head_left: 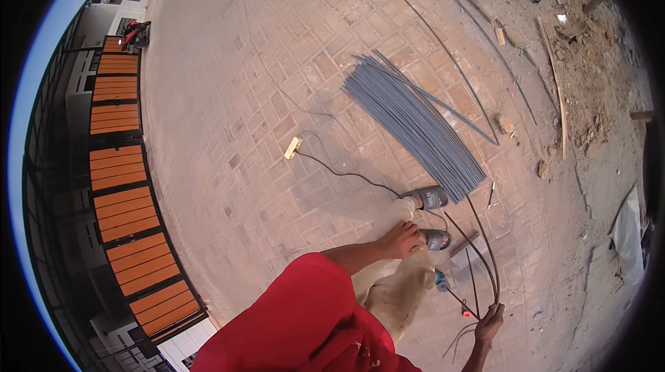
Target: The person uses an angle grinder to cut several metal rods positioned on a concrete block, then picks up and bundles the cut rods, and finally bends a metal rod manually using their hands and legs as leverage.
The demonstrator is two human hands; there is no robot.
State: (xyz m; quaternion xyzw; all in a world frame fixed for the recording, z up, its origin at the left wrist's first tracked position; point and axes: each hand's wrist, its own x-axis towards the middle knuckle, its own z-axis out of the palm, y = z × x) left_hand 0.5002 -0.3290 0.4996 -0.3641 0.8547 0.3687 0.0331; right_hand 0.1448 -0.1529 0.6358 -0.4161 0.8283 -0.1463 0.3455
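My right hand point(489, 323), at the lower right, is closed around dark thin steel rods point(489, 254). They curve up from my fist toward my feet and the near end of a large bundle of grey steel rods point(415, 122). My left hand point(402, 239) rests on my beige trouser leg near the knee, its fingers slightly bent and nothing visible in them. Beside my leg lies a blue-green tool point(442, 280), partly hidden, so its kind is unclear. A small red thing point(466, 314) is close to my right hand.
A black cable point(346, 174) runs from a yellow power strip point(293, 148) to my sandalled feet point(433, 199). Long rods point(443, 43), a wooden strip point(554, 88) and rubble lie to the right. A white sack point(629, 237) sits at the right edge. Orange-slatted gates point(125, 164) line the left.
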